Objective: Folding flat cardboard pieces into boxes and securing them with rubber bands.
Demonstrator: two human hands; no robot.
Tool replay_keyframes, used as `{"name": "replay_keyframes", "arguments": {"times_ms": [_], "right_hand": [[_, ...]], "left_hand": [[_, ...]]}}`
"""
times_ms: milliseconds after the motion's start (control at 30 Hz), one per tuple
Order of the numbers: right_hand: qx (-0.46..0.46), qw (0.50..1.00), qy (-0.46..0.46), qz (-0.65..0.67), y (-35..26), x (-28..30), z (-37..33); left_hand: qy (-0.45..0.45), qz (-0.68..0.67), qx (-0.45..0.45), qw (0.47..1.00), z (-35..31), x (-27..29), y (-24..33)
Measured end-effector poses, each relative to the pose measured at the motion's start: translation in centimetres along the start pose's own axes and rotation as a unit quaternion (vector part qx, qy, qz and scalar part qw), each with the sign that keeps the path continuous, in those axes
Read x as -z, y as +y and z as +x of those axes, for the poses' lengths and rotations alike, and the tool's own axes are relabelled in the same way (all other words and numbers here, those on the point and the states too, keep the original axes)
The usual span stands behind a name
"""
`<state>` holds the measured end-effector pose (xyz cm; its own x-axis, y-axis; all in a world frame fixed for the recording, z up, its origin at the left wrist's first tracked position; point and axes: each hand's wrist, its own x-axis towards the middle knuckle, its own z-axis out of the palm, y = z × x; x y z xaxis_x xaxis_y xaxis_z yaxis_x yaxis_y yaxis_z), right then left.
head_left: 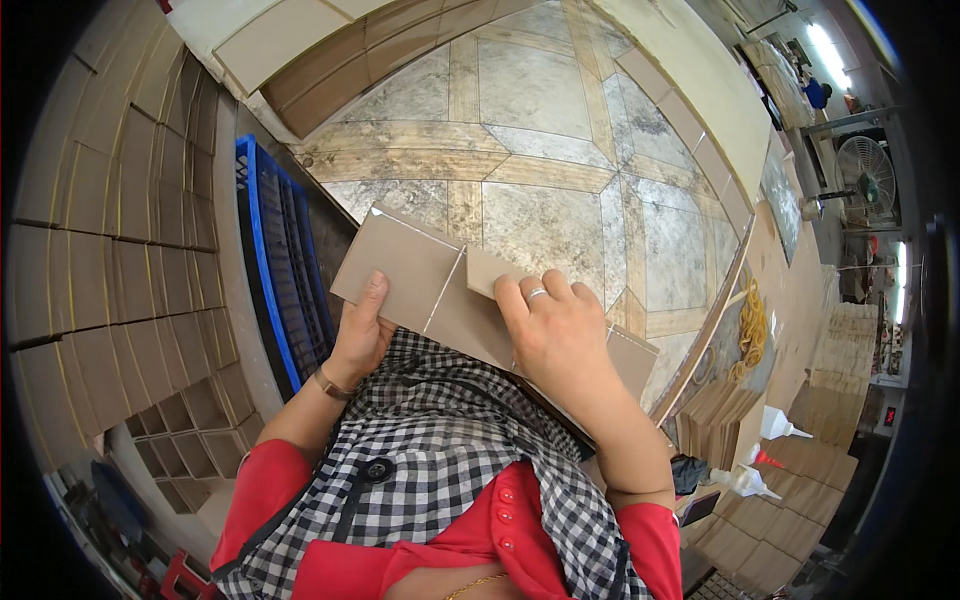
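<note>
A long flat brown board (400, 268), like cardboard, lies tilted in front of me, with thin white lines running across it and along its far left edge. My left hand (361, 335) grips its near left edge, thumb on top and fingers underneath. My right hand (556, 335), wearing a ring, is closed on a smaller tan panel (486, 270) over the middle of the board. Part of that panel is under my fingers, and I cannot tell whether it touches the board.
Brown boxes (90, 270) are stacked high at the left, beside a blue plastic pallet (285, 260). At the right, a bench carries white squeeze bottles (775, 424), stacked brown panels (715, 415) and yellow bands (750, 330). A fan (868, 178) stands farther off.
</note>
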<state>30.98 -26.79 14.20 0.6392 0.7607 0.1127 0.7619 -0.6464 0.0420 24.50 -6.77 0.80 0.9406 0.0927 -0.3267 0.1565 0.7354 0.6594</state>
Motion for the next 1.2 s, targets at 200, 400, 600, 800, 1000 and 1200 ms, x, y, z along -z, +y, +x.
{"name": "replay_keyframes", "arguments": {"times_ms": [200,400,600,800,1000,1200], "right_hand": [[-0.011,1.0,0.004,-0.026,-1.1,-0.1,-0.3],[0.026,0.999,0.014,-0.04,-1.7,-1.0,-0.6],[0.006,0.997,-0.002,0.079,1.0,0.0,1.2],[-0.036,0.988,-0.027,0.146,4.0,0.0,2.8],[-0.016,0.992,-0.005,0.129,3.3,0.2,2.5],[-0.02,0.991,0.002,0.135,3.4,-0.1,2.4]], "left_hand": [[-0.004,0.006,-0.01,1.0,0.1,0.1,-0.2],[0.005,0.022,-0.015,1.0,0.1,0.2,-0.3],[0.002,0.242,-0.101,0.965,-0.2,0.1,0.5],[-0.127,0.494,-0.238,0.827,-1.2,-5.0,3.3],[-0.154,0.555,-0.286,0.766,-1.2,-6.6,2.8],[-0.171,0.588,-0.291,0.735,-1.3,-6.7,3.2]]}}
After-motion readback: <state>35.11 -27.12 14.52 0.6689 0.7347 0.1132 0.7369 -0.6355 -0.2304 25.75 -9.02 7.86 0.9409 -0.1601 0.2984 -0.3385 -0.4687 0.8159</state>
